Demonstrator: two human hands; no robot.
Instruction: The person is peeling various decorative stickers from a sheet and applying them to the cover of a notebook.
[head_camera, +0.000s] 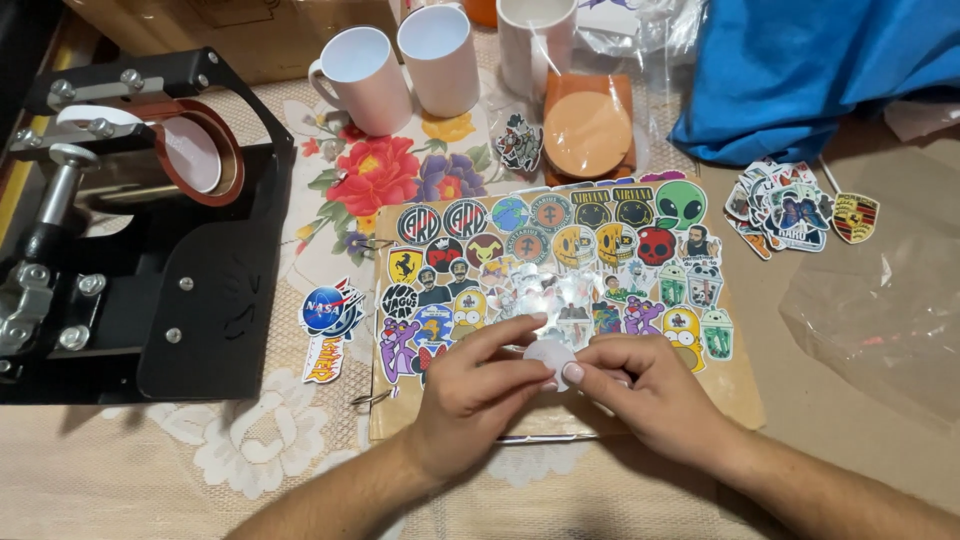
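Most of the brown notebook cover (740, 395) already carries stickers, while both hands, left hand (470, 395) and right hand (640, 385), pinch one small round sticker (548, 358) above its bare lower edge.

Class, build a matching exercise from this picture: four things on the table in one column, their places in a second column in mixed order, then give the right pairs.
Things:
1. mug press
2. blue cloth
3. white mugs
4. small white disc

Places:
A. top right corner
B. between the fingertips of the left hand and right hand
C. far left of the table
D. top, behind the flowered cloth

Pairs: 1-C, 2-A, 3-D, 4-B
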